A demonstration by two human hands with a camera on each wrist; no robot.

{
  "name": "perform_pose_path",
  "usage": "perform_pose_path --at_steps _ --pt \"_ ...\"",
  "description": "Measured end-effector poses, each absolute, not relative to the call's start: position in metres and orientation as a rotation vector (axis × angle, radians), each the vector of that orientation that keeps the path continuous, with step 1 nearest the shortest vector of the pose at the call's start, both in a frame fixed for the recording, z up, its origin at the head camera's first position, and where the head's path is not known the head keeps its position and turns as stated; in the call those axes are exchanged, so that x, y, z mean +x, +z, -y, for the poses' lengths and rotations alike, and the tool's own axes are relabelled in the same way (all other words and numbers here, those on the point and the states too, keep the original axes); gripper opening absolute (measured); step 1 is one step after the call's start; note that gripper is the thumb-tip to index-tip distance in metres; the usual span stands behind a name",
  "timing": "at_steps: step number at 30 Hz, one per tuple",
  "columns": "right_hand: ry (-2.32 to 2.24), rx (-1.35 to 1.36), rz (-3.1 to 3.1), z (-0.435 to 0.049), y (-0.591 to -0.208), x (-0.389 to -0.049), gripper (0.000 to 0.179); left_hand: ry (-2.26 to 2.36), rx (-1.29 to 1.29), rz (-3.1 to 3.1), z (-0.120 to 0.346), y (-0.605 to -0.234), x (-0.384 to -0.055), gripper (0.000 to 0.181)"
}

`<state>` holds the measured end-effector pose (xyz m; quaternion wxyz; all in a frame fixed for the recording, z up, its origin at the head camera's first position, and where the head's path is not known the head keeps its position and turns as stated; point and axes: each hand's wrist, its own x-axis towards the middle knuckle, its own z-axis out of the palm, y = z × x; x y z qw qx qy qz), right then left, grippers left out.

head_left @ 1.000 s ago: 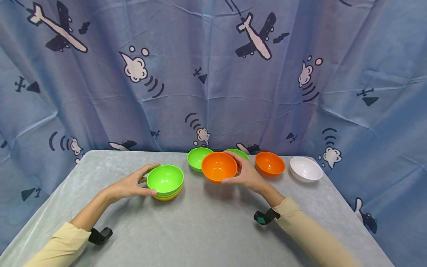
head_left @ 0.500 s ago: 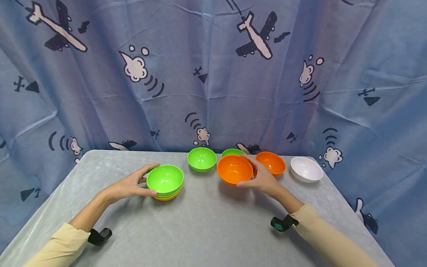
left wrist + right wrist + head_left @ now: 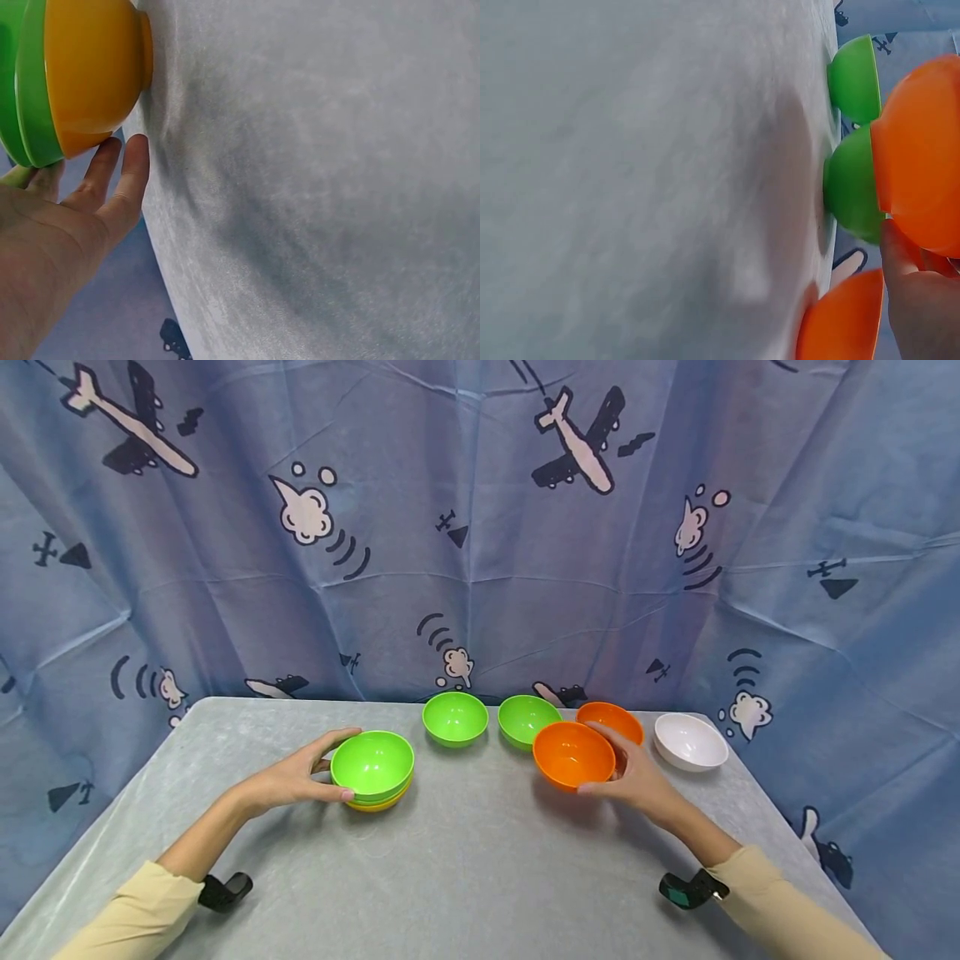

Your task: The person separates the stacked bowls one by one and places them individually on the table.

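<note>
Head view — the left hand [image 3: 300, 774] grips a stacked green bowl [image 3: 372, 764], and the right hand [image 3: 636, 774] holds an orange bowl [image 3: 572, 758] above the table [image 3: 450, 877].
Under the stacked green bowl, a yellow bowl [image 3: 94, 75] shows only as a sliver from the head; the left wrist view shows more, but its frame cuts off the stack. The held bowl hides part of the rear orange bowl [image 3: 613, 717] and a little of one rear green bowl [image 3: 527, 718], while the white bowl [image 3: 690, 742] shows whole. Some right fingers are hidden behind the held bowl — the right wrist view crops both.
</note>
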<state>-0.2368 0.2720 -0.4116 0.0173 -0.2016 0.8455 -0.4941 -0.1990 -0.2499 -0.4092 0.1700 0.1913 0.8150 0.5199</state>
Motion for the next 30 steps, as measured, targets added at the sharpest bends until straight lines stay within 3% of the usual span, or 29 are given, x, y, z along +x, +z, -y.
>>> perform_pose_path --at_steps 30 --pt "-1.506 -0.557 -2.691 -0.353 -0.415 -0.201 0.084 1.448 0.52 -2.338 0.248 -0.406 -0.196 0.095"
